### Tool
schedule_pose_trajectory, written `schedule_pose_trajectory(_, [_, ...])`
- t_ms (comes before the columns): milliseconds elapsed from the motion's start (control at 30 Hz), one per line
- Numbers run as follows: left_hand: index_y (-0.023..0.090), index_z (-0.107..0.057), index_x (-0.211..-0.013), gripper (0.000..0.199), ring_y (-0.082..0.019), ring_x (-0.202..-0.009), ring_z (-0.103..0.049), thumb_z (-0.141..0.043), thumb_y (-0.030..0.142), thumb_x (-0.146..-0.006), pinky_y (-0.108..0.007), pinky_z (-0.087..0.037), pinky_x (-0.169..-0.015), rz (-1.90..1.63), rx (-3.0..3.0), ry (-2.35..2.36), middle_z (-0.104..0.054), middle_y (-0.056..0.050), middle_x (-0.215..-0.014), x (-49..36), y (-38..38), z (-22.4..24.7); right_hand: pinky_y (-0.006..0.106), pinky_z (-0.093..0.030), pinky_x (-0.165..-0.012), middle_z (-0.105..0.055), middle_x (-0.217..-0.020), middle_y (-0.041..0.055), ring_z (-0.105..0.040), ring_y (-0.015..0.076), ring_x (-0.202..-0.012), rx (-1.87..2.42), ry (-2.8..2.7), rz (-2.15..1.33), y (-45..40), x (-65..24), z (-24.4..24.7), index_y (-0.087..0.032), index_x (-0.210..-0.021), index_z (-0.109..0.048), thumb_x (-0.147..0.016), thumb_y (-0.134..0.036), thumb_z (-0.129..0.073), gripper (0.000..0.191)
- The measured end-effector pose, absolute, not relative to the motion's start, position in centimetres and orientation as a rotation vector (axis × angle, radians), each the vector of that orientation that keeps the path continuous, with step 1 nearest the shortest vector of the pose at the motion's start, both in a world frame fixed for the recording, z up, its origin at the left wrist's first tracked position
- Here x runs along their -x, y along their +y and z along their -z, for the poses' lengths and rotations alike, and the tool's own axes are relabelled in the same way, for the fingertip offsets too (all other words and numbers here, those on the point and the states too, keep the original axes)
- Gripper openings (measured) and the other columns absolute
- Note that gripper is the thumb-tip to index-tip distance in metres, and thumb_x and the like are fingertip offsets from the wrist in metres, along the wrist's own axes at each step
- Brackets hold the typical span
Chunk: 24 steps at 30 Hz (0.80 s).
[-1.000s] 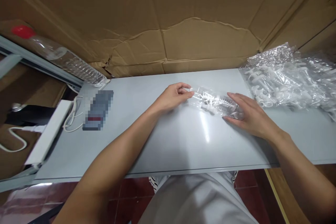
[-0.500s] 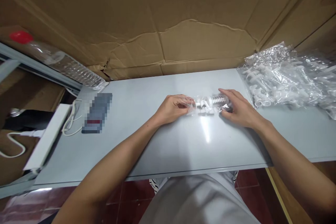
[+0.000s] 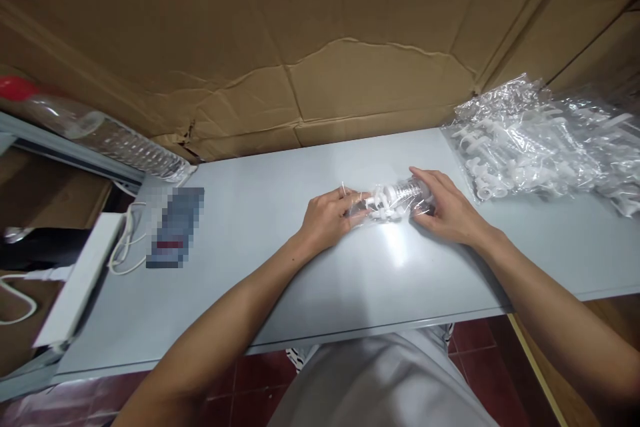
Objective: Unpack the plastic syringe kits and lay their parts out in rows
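A clear plastic bag (image 3: 387, 203) with white plastic parts and a clear ribbed bottle-like piece inside lies on the grey table between my hands. My left hand (image 3: 330, 217) grips the bag's left end, some fingers under or behind the film. Around the ribbed end on the right, my right hand (image 3: 443, 207) is curved, thumb on the near side and fingers on the far side.
Several clear bags of white parts (image 3: 525, 153) are heaped at the right. On the left are a pixelated dark object (image 3: 177, 227), a red-capped bottle (image 3: 115, 137), a white power strip (image 3: 80, 280) and cables. Cardboard (image 3: 370, 87) stands behind the table (image 3: 280, 307).
My left hand has its fingers spread further into the bag's left end, and the white parts lie closer to the ribbed piece. The view has shifted slightly.
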<state>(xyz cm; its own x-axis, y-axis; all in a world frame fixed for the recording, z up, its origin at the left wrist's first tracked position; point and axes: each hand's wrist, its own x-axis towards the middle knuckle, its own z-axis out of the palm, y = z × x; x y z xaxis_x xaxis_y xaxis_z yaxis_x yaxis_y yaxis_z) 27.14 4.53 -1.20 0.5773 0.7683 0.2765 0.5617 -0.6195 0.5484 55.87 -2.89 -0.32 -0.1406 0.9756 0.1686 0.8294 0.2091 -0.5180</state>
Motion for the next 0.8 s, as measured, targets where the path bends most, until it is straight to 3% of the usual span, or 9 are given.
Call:
schedule_pose_trajectory(200, [0.025, -0.080, -0.115, 0.027, -0.016, -0.075, -0.068, -0.066, 0.043, -0.100, -0.031, -0.055, -0.073, -0.821, -2.318, 0.965, -0.080, -0.008, -0.117, -26.4, 4.5, 0.4, 0.050, -0.056, -0.101, -0.055, -0.149, 0.0143, -0.053, 0.0345, -0.136, 1.708, -1.997, -0.442, -3.2, -55.9, -0.1, -0.025, -0.163, -0.038, -0.086, -0.027, -0.058, 0.079])
schedule_pose_trajectory(400, [0.020, -0.070, -0.105, 0.036, -0.020, -0.081, -0.075, -0.067, 0.056, -0.098, -0.033, -0.062, -0.076, -0.841, -1.659, 1.089, -0.079, -0.007, -0.099, -25.2, 3.9, -1.7, 0.043, -0.059, -0.085, -0.060, -0.136, 0.0134, -0.065, 0.0270, -0.106, 1.754, -1.891, -0.427, -3.7, -56.4, -0.2, -0.021, -0.158, -0.047, -0.085, -0.025, -0.055, 0.074])
schedule_pose_trajectory(567, [0.020, -0.063, -0.097, 0.045, -0.022, -0.087, -0.079, -0.074, 0.063, -0.092, -0.040, -0.066, -0.089, -0.922, -1.413, 1.082, -0.080, -0.009, -0.099, -24.4, 4.1, -3.0, 0.045, -0.057, -0.089, -0.065, -0.126, 0.0119, -0.066, 0.0289, -0.110, 1.732, -1.779, -0.301, -5.0, -57.0, 0.5, -0.021, -0.151, -0.055, -0.085, -0.028, -0.058, 0.066])
schedule_pose_trajectory(800, [0.020, -0.060, -0.093, 0.048, -0.022, -0.090, -0.080, -0.076, 0.065, -0.089, -0.038, -0.067, -0.088, -1.111, -1.346, 1.049, -0.080, -0.008, -0.095, -24.2, 6.3, -4.4, 0.045, -0.057, -0.087, -0.067, -0.124, 0.0134, -0.067, 0.0283, -0.102, 1.843, -1.553, -0.190, -6.6, -56.9, 1.0, -0.020, -0.143, -0.062, -0.088, -0.031, -0.058, 0.057])
